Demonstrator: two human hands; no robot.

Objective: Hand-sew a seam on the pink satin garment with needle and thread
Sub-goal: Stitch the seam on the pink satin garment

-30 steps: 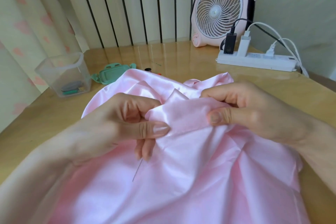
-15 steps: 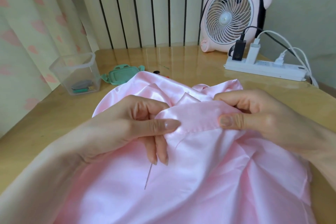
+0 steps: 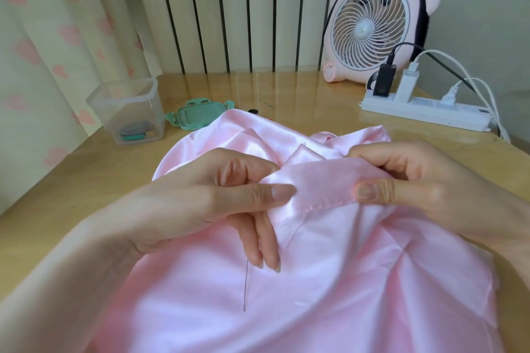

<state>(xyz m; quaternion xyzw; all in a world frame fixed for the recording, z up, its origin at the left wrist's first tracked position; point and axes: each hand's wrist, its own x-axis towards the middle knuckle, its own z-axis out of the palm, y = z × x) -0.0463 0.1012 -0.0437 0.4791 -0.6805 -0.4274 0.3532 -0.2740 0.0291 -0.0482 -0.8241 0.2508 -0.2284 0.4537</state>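
Note:
The pink satin garment (image 3: 329,281) lies bunched across the wooden table, reaching to the near edge. A folded hem strip (image 3: 324,186) with a stitched lower edge is stretched between my two hands. My left hand (image 3: 218,200) pinches the strip's left end with thumb and forefinger, and its two lower fingers point down, holding a thin needle (image 3: 245,286) that sticks out toward me over the fabric. My right hand (image 3: 415,183) pinches the strip's right end, thumb on top. I cannot make out the thread.
A clear plastic box (image 3: 127,110) with small sewing items stands at the left, its green lid (image 3: 195,114) beside it. A pink desk fan (image 3: 375,28) and a white power strip (image 3: 424,112) with plugs and cables sit at the back right. Curtains hang behind.
My left hand's lower fingers have stretched out downward and the needle shows further below them. The view has tilted up a little, so both hands sit lower in the frame.

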